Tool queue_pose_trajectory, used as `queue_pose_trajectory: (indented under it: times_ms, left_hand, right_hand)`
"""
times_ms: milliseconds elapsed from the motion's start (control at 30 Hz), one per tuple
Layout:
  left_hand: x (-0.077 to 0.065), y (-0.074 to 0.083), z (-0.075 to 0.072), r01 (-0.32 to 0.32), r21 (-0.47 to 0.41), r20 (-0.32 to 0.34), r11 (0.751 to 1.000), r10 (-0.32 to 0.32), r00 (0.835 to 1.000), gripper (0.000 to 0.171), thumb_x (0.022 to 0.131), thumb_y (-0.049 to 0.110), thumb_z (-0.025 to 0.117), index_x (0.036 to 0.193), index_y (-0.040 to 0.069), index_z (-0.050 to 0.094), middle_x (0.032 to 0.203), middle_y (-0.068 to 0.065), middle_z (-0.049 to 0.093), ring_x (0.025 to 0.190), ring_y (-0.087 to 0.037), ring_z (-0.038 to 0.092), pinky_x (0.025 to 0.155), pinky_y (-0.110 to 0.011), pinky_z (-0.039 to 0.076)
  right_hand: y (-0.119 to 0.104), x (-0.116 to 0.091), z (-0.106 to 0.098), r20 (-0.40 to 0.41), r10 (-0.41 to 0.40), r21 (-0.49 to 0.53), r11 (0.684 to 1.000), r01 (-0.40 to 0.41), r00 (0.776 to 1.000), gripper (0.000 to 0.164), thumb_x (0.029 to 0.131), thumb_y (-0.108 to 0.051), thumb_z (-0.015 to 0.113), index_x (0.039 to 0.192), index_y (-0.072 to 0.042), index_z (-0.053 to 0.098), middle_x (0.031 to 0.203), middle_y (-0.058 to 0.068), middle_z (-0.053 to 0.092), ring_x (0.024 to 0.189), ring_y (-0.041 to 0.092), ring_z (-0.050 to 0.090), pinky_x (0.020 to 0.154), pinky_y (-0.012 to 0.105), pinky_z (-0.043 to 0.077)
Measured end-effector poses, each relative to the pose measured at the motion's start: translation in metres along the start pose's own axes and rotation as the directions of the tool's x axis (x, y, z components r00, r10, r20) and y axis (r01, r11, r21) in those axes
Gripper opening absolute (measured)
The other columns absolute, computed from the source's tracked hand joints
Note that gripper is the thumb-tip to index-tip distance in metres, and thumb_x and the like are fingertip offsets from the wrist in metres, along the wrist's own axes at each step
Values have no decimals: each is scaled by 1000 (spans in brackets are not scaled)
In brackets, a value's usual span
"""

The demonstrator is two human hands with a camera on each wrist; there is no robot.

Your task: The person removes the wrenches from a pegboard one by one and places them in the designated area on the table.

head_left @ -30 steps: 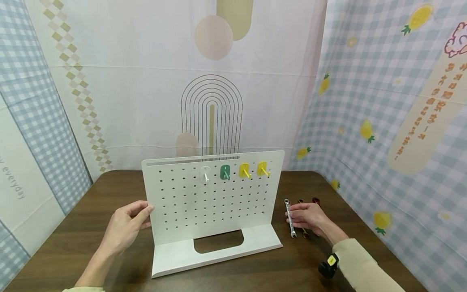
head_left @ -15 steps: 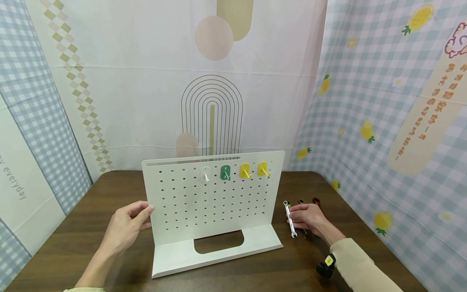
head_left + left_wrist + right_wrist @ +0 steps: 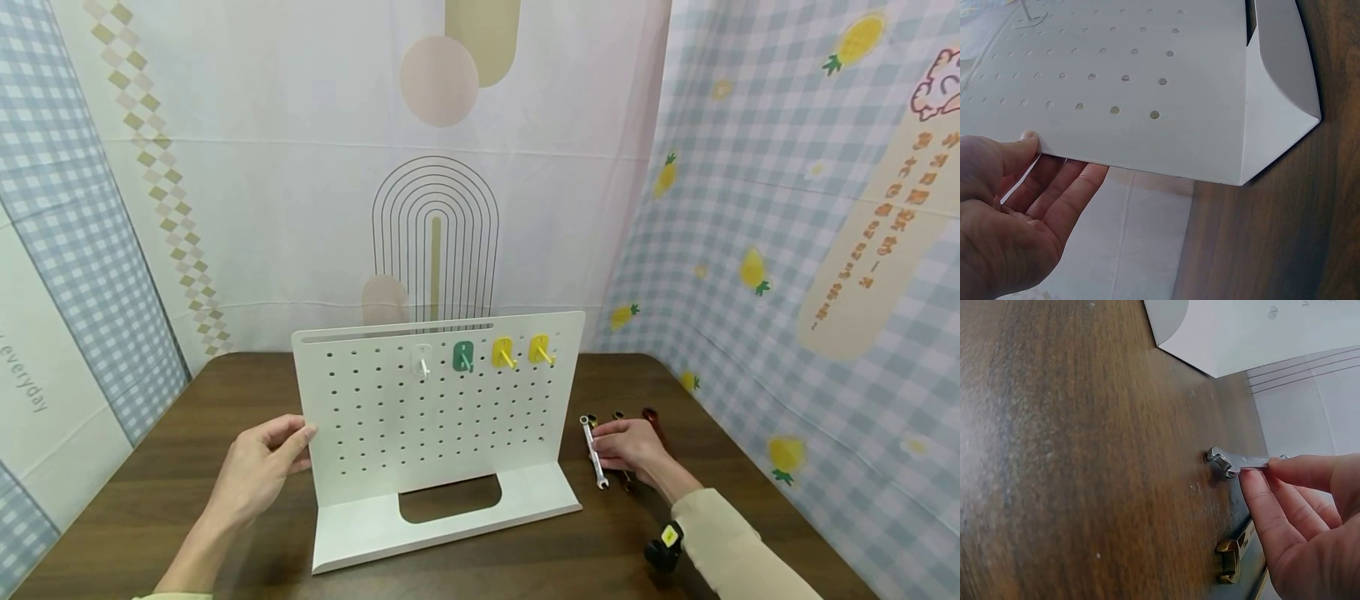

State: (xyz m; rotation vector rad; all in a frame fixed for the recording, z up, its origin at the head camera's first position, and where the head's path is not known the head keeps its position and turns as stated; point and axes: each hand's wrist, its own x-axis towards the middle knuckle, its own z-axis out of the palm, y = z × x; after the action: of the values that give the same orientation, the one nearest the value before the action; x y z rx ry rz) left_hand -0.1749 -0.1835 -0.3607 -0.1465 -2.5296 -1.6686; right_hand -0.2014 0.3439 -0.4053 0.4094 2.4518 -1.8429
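Observation:
A white pegboard (image 3: 442,417) stands upright on its base in the head view. My left hand (image 3: 258,467) grips its left edge, the thumb on the front face and the fingers (image 3: 1063,194) behind. A silver combination wrench (image 3: 595,457) is pinched between thumb and fingers of my right hand (image 3: 637,450), right of the board. In the right wrist view the wrench's open end (image 3: 1222,462) points away from the hand, close to the tabletop. A gold-coloured wrench (image 3: 1230,562) lies beside it, partly under the hand. The red wrench (image 3: 651,413) is mostly hidden behind the hand.
One white hook (image 3: 422,360), one green hook (image 3: 463,357) and two yellow hooks (image 3: 503,353) sit in the board's upper rows. The brown wooden table (image 3: 480,575) is bordered by a patterned cloth backdrop (image 3: 540,225) at the back and right.
My right hand has shifted slightly left and the silver wrench's ring end has moved left and a little nearer. The left hand and pegboard stay in place.

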Motion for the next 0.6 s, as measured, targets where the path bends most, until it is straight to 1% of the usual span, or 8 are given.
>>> queue_pose_trajectory:
  times_ms: [267, 600]
  left_hand:
    - [0, 0, 0, -2, -3, -1, 1000, 2, 1000, 24, 108, 15, 64, 119, -6, 70, 103, -11, 73, 83, -6, 69, 79, -18, 65]
    - [0, 0, 1, 5, -6, -1, 1000, -5, 1000, 25, 108, 15, 64, 120, -6, 70, 107, -14, 74, 84, -5, 71, 79, -19, 66]
  right_hand:
    - [-2, 0, 4, -24, 12, -40, 999, -13, 1000, 28, 91, 8, 73, 115, 17, 66, 77, 4, 74, 69, 13, 71, 61, 27, 67]
    - [-2, 4, 8, -71, 25, -77, 997, -31, 997, 25, 89, 9, 74, 113, 16, 68, 75, 6, 73, 65, 13, 70, 58, 28, 66]
